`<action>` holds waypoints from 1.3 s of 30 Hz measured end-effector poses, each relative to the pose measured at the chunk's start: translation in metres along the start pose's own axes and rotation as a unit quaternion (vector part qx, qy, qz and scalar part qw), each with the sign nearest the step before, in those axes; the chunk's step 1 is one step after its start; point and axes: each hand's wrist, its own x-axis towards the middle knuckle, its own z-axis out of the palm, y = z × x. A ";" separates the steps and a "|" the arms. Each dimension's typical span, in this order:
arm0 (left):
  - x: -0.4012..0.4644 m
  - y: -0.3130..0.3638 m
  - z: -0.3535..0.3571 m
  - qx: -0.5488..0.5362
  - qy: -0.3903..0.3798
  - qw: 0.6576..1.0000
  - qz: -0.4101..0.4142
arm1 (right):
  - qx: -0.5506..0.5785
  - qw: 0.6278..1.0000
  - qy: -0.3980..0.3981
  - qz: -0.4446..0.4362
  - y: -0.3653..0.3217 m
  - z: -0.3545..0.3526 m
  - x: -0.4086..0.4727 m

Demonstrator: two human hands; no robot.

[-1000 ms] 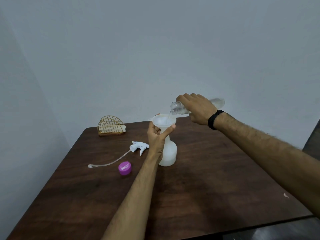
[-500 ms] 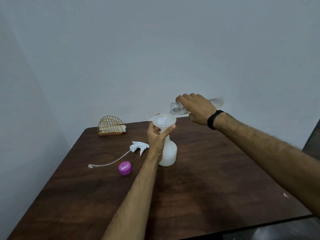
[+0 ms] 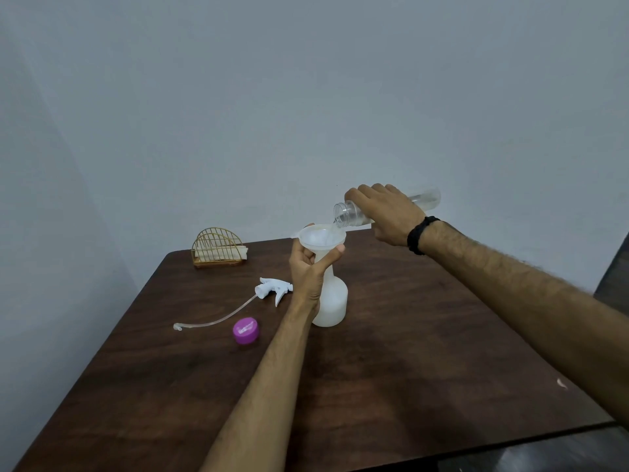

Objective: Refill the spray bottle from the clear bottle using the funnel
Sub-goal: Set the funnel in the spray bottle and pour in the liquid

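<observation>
The white spray bottle (image 3: 332, 301) stands upright on the dark wooden table (image 3: 408, 352), its head removed. A translucent white funnel (image 3: 323, 238) sits in its neck. My left hand (image 3: 311, 270) grips the funnel's stem just under the bowl. My right hand (image 3: 384, 212) holds the clear bottle (image 3: 350, 212) tipped almost flat, mouth over the funnel's right rim, with liquid running into the bowl. The bottle's base (image 3: 429, 199) pokes out behind my hand.
The white trigger spray head (image 3: 274, 289) with its long dip tube (image 3: 218, 320) lies left of the bottle. A purple cap (image 3: 245, 331) rests in front of it. A gold wire napkin holder (image 3: 218, 248) stands at the table's far left corner, by the wall.
The clear bottle's base has risen slightly, so it tilts a bit more towards the funnel. My left hand and the funnel have stayed still.
</observation>
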 end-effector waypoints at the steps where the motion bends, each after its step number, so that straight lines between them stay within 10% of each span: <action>1: 0.000 0.000 0.000 -0.001 0.001 1.000 0.000 | -0.001 1.000 0.000 -0.001 0.000 0.000 0.000; 39: -0.001 0.002 0.001 0.001 0.003 1.000 0.000 | -0.008 1.000 0.018 -0.020 -0.002 0.003 0.003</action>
